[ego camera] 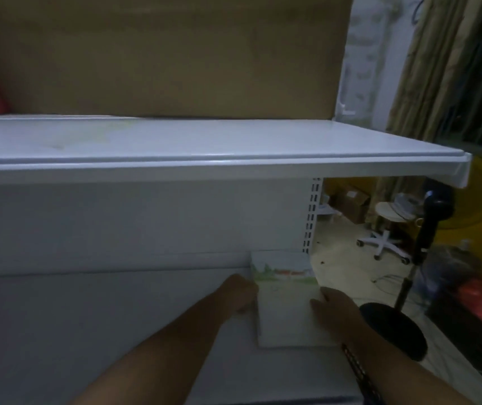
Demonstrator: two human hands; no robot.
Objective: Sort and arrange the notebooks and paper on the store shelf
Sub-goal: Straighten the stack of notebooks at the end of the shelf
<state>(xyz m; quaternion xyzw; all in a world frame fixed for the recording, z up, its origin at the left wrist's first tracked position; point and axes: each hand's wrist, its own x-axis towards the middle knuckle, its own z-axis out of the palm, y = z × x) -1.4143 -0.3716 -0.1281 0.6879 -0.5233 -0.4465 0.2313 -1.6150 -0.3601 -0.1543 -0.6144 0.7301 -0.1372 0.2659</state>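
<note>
A stack of white notebooks [288,314] with a green and red picture near its far end lies flat at the right end of the lower white shelf [87,331]. My left hand [238,293] grips the stack's left edge, fingers curled against its side. My right hand [331,308] holds the right edge, thumb on the top cover. A dark beaded band sits on my right wrist. How many notebooks the stack holds cannot be told.
An upper white shelf [204,147] juts out overhead, bearing a large brown cardboard box [160,54]. A slotted upright [311,214] ends the shelf unit on the right. Beyond it stand a black fan stand [394,325], a white swivel chair [385,229] and boxes on the floor.
</note>
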